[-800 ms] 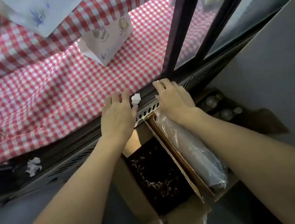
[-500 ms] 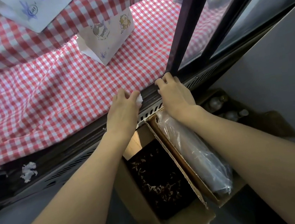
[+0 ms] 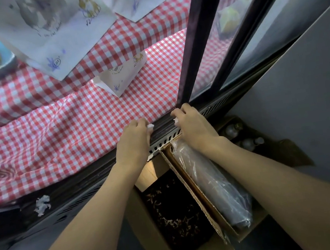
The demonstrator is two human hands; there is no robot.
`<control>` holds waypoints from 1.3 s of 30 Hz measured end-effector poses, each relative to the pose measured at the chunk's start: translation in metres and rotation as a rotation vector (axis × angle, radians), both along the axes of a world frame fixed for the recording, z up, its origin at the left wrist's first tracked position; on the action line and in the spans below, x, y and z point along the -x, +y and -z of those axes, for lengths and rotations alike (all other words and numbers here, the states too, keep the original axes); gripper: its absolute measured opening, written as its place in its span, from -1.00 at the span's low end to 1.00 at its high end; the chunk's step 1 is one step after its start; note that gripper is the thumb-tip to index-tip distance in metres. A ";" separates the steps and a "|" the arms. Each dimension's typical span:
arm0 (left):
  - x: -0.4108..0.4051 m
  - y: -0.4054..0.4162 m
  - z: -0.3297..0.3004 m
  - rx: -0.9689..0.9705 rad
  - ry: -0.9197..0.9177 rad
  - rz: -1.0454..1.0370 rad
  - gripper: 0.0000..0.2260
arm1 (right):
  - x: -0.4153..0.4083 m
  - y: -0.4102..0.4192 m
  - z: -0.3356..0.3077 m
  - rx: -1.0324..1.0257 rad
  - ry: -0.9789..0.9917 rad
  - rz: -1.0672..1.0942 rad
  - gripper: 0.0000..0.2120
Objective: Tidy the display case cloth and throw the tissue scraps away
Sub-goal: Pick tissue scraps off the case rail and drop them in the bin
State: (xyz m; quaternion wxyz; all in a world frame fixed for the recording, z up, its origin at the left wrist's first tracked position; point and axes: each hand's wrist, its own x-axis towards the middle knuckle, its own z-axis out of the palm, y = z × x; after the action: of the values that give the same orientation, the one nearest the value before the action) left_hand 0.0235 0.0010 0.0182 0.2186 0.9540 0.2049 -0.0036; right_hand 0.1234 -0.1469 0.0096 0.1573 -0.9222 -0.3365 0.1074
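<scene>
Left hand (image 3: pixel 134 138) was curled on a white scrap (image 3: pixel 150 127) at the cloth's (image 3: pixel 65 134) near edge. Right hand (image 3: pixel 194 126) was curled too, a second scrap (image 3: pixel 176 120) at its fingertips, by the door frame (image 3: pixel 197 42). Third scrap (image 3: pixel 42 205) lay far left on the sill (image 3: pixel 79 187). Boxes (image 3: pixel 184 207) below.

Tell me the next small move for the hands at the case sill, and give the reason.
Probably lift both hands clear of the sill with their scraps pinched. The left hand shows a white tissue scrap at its fingertips, and the right hand shows another bit. A third scrap lies further left on the dark ledge, so the left hand could collect it next.
</scene>
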 end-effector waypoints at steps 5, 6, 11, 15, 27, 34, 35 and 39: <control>0.003 -0.023 -0.049 -0.024 -0.003 0.013 -0.79 | 0.016 -0.029 -0.041 -0.063 0.148 0.089 -0.74; 0.004 -0.028 -0.057 -0.025 -0.008 0.017 -0.80 | 0.021 -0.034 -0.047 -0.074 0.140 0.088 -0.74; 0.012 -0.060 -0.137 -0.058 0.021 0.025 -0.78 | 0.028 -0.067 -0.122 -0.140 0.147 0.135 -0.74; 0.010 -0.083 -0.216 -0.151 -0.008 0.011 -0.75 | 0.029 -0.093 -0.206 -0.191 0.094 0.135 -0.81; -0.005 -0.153 -0.394 -0.013 -0.206 0.021 -0.73 | 0.026 -0.151 -0.390 -0.328 -0.011 0.332 -0.80; -0.039 -0.154 -0.452 -0.045 -0.250 0.100 -0.74 | 0.009 -0.155 -0.445 -0.392 -0.077 0.387 -0.68; -0.046 -0.153 -0.460 -0.051 -0.258 0.123 -0.74 | 0.006 -0.155 -0.455 -0.397 -0.099 0.401 -0.69; -0.067 -0.154 -0.485 -0.040 -0.267 0.185 -0.74 | 0.001 -0.158 -0.484 -0.421 -0.164 0.465 -0.78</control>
State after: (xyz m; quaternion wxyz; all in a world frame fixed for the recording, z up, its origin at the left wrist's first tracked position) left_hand 0.0908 -0.1533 0.5028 0.2237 0.9650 0.0856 0.1072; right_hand 0.1226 -0.3049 0.4936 0.3370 -0.9273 -0.1432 -0.0782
